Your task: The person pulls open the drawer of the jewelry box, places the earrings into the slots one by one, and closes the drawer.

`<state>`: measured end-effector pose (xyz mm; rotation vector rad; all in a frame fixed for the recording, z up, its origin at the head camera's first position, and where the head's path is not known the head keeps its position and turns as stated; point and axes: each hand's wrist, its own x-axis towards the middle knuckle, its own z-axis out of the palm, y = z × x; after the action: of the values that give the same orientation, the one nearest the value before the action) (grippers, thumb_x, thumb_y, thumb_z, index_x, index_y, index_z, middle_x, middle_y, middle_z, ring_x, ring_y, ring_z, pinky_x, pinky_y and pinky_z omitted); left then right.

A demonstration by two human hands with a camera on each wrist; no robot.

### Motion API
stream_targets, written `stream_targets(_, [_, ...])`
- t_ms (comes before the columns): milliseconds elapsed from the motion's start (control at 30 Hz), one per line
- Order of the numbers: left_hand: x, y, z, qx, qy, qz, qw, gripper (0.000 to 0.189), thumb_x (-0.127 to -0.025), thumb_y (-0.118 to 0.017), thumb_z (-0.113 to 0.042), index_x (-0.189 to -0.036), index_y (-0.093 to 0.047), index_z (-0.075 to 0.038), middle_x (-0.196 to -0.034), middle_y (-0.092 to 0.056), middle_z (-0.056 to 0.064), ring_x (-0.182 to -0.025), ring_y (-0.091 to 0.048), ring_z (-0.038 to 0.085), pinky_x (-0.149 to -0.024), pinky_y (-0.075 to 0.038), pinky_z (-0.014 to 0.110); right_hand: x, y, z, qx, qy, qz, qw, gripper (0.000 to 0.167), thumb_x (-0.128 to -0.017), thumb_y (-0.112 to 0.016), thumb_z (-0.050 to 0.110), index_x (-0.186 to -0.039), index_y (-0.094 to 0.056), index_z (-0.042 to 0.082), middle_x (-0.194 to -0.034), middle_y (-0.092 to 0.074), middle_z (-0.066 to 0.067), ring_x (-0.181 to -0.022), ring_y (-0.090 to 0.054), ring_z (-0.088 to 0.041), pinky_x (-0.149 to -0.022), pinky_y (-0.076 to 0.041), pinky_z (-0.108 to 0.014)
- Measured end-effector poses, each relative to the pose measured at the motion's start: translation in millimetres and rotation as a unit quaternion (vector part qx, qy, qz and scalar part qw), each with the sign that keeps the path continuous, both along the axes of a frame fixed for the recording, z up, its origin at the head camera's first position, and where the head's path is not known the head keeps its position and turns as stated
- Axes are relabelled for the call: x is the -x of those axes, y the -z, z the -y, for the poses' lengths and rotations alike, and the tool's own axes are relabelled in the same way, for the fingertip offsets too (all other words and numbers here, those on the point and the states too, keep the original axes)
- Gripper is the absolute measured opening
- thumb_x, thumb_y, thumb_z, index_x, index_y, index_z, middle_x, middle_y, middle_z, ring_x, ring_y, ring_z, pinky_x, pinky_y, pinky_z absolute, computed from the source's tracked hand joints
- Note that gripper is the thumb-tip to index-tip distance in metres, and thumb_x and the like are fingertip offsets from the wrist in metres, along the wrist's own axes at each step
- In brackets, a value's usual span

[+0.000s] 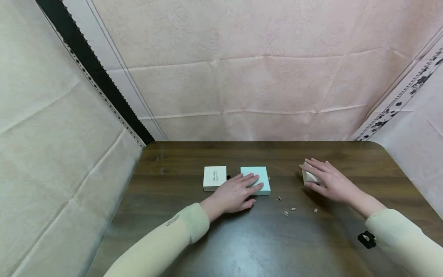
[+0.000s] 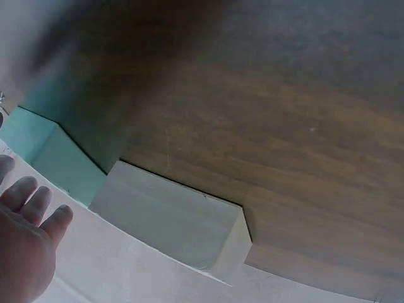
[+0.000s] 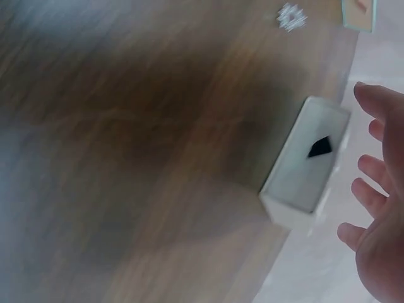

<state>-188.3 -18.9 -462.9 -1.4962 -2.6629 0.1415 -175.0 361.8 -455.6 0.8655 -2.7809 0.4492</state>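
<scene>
My left hand (image 1: 235, 192) lies over a turquoise box (image 1: 254, 171) with its fingers extended; in the left wrist view, part of that hand (image 2: 31, 233) shows beside the box (image 2: 57, 151). Whether the fingers touch the lid, I cannot tell. To its left stands a white box (image 1: 214, 176) with dark lettering on top. On the right, my right hand (image 1: 332, 182) reaches over a small white box (image 1: 307, 175), fingers spread and mostly covering it. The right wrist view shows this box (image 3: 303, 154) with a black tab, close to the fingertips.
Several tiny silvery pieces, perhaps earrings, lie on the brown wooden table (image 1: 242, 246), among them one piece (image 1: 286, 213) in front of the boxes and another (image 1: 315, 210) further right. Pale patterned cloth (image 1: 249, 84) hangs behind the table and along both sides.
</scene>
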Motion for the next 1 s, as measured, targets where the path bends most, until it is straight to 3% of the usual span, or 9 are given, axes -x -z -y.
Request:
stream_targets(300, [5.4,0.2,-8.7,0.003,-0.006,-0.007,1.0000,0.060,-0.111,-0.054,-0.044,-0.166,-0.044,-0.021,-0.170,-0.041,0.008,-0.157,-0.039,0.024,-0.127,-0.035,0.042,1.6,-9.4,34.6,0.006,-0.020,-0.006,0.9998,0.057,-0.096,-0.082,0.025,-0.148,-0.064,0.012,-0.158,-0.053,-0.021,-0.146,-0.047,-0.047,-0.128,-0.024,-0.063])
stream_targets(567, [11.7,-0.2,-13.3,0.012,-0.017,0.005,0.9998,0.062,-0.111,-0.054,-0.045,-0.167,-0.041,-0.022,-0.171,-0.038,0.008,-0.157,-0.038,0.024,-0.127,-0.035,0.042,7.6,-14.8,62.8,0.010,-0.029,0.026,0.9992,0.045,-0.098,-0.079,0.024,-0.139,-0.071,0.006,-0.153,-0.058,-0.022,-0.146,-0.048,-0.046,-0.121,-0.029,-0.072])
stream_targets(733, [14.5,1.0,-13.5,0.006,-0.019,0.008,0.9998,0.062,-0.111,-0.055,-0.045,-0.167,-0.041,-0.022,-0.171,-0.038,0.008,-0.157,-0.038,0.024,-0.127,-0.035,0.041,13.7,-14.1,74.8,0.006,-0.028,0.055,0.9981,0.042,-0.101,-0.077,0.026,-0.137,-0.072,0.005,-0.153,-0.058,-0.023,-0.147,-0.047,-0.045,-0.123,-0.026,-0.071])
stream_targets(1000, [13.8,6.2,-17.2,0.000,-0.013,0.000,0.9999,0.061,-0.111,-0.055,-0.043,-0.167,-0.041,-0.021,-0.171,-0.039,0.008,-0.157,-0.038,0.024,-0.126,-0.035,0.039,21.7,-7.1,85.8,0.008,-0.035,0.063,0.9974,0.039,-0.102,-0.076,0.025,-0.135,-0.073,0.005,-0.151,-0.059,-0.022,-0.146,-0.048,-0.044,-0.122,-0.026,-0.073])
